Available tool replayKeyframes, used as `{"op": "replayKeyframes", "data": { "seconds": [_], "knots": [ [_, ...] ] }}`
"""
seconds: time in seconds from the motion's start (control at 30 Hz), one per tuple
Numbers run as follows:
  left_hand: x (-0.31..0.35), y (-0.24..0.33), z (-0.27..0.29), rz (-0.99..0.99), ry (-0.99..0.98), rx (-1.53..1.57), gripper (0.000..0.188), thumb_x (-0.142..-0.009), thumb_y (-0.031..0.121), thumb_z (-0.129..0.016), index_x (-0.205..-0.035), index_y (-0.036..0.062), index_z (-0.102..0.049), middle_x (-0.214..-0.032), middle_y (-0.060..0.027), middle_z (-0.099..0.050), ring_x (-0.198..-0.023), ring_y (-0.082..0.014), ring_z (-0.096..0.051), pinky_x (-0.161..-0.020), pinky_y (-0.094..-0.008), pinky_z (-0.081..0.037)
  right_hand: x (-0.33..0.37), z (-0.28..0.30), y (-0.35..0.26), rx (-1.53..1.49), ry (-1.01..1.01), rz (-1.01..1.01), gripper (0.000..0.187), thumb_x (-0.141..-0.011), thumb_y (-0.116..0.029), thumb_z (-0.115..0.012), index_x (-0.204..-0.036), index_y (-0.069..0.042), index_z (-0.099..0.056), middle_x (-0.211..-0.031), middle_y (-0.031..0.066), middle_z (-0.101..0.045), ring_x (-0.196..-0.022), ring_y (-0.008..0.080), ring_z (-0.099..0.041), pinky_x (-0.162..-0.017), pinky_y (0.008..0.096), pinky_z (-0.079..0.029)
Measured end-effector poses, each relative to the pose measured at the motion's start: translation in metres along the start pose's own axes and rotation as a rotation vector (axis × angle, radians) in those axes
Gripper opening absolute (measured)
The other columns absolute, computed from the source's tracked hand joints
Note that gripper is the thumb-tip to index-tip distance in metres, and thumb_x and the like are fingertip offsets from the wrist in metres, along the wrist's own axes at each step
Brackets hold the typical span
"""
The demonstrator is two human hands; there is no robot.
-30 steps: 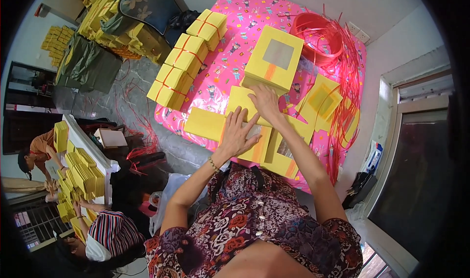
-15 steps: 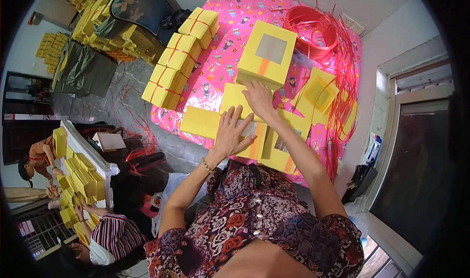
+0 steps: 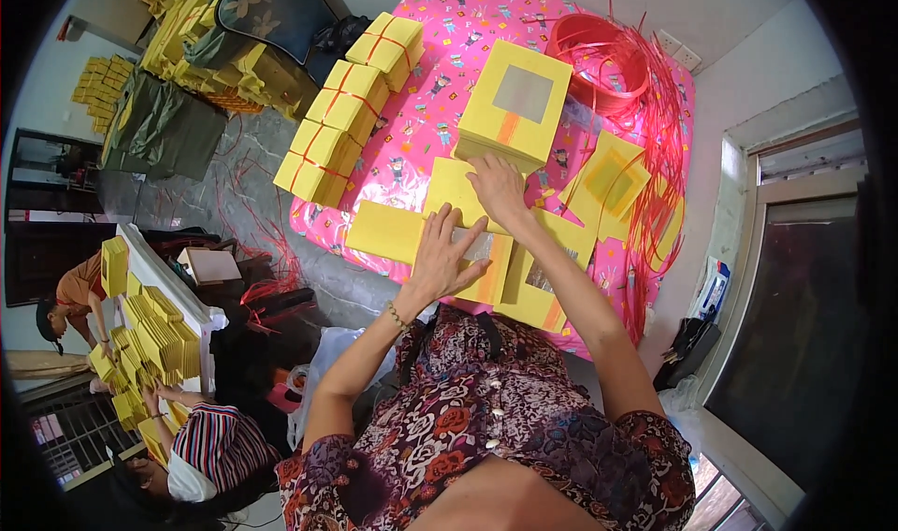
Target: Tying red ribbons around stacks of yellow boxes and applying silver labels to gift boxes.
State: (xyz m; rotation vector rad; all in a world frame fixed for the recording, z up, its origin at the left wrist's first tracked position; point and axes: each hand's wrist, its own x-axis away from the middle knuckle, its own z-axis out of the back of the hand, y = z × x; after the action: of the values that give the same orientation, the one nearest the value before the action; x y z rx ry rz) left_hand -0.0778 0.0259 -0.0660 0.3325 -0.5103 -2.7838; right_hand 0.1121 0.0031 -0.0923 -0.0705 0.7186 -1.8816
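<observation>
In front of me several flat yellow cardboard pieces (image 3: 384,233) overlap on a pink patterned table cover (image 3: 412,147). My left hand (image 3: 443,258) lies with fingers spread on a yellow piece that has a clear window and an orange strip. Against the upper yellow panel (image 3: 447,181) rests my right hand (image 3: 498,190), its fingers stretched out and slightly bent. Just beyond it stands a tall stack of yellow window cards (image 3: 517,96). Another windowed piece (image 3: 538,283) lies under my right forearm.
Three yellow bundles tied with red strap (image 3: 323,161) line the left edge. A red coil of strapping (image 3: 599,63) and loose red strands (image 3: 666,138) lie at the right. Two people (image 3: 220,442) handle yellow pieces at a white table (image 3: 173,260) on the left.
My hands stay nearly where they were on the yellow pieces. The view has shifted very slightly. At the left, the two people's arms have moved a little.
</observation>
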Motion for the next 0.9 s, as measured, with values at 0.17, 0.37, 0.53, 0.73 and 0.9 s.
{"op": "replayKeyframes", "data": {
  "seconds": [0.17,0.37,0.53,0.73,0.9],
  "knots": [
    [0.004,0.005,0.000,0.033,-0.011,-0.109,0.070,-0.085,0.057,-0.061,-0.144,0.0210,-0.049,-0.137,-0.0229,-0.042,-0.132,-0.0441,-0.033,-0.111,-0.0572,-0.024,0.001,-0.001,0.001,0.010,0.013,0.004,0.027,-0.086,-0.019,-0.067,-0.109,-0.007,-0.063,-0.099,0.0115,-0.061,-0.098,0.0309,-0.060,-0.083,0.0451,-0.046],
    [0.006,0.012,0.002,0.081,-0.047,-0.121,0.075,-0.088,0.057,-0.057,-0.149,0.0170,-0.041,-0.140,-0.0232,-0.041,-0.134,-0.0424,-0.033,-0.111,-0.0559,-0.023,0.003,0.000,0.001,0.007,-0.011,-0.011,0.028,-0.088,-0.021,-0.065,-0.113,-0.007,-0.064,-0.103,0.0115,-0.062,-0.102,0.0310,-0.059,-0.086,0.0448,-0.046],
    [0.009,0.012,0.002,0.063,-0.030,-0.146,0.074,-0.089,0.057,-0.056,-0.148,0.0148,-0.041,-0.140,-0.0230,-0.041,-0.135,-0.0429,-0.032,-0.111,-0.0558,-0.023,0.002,0.004,-0.003,0.016,-0.058,-0.043,0.029,-0.089,-0.021,-0.064,-0.114,-0.007,-0.063,-0.104,0.0122,-0.062,-0.102,0.0318,-0.059,-0.086,0.0452,-0.046],
    [0.009,0.015,0.004,0.078,-0.034,-0.109,0.073,-0.089,0.054,-0.057,-0.147,0.0129,-0.042,-0.139,-0.0218,-0.042,-0.135,-0.0434,-0.032,-0.110,-0.0561,-0.025,0.004,-0.001,-0.001,-0.009,0.015,-0.002,0.024,-0.086,-0.019,-0.067,-0.106,-0.006,-0.062,-0.097,0.0123,-0.060,-0.097,0.0317,-0.059,-0.083,0.0453,-0.046],
    [0.005,0.011,0.003,0.063,0.001,-0.106,0.063,-0.086,0.040,-0.065,-0.140,0.0109,-0.049,-0.134,-0.0177,-0.049,-0.131,-0.0409,-0.039,-0.108,-0.0541,-0.031,0.004,-0.003,0.000,-0.002,0.012,-0.008,0.024,-0.087,-0.019,-0.067,-0.107,-0.006,-0.062,-0.098,0.0122,-0.060,-0.097,0.0314,-0.059,-0.083,0.0451,-0.046]
  ]
}}
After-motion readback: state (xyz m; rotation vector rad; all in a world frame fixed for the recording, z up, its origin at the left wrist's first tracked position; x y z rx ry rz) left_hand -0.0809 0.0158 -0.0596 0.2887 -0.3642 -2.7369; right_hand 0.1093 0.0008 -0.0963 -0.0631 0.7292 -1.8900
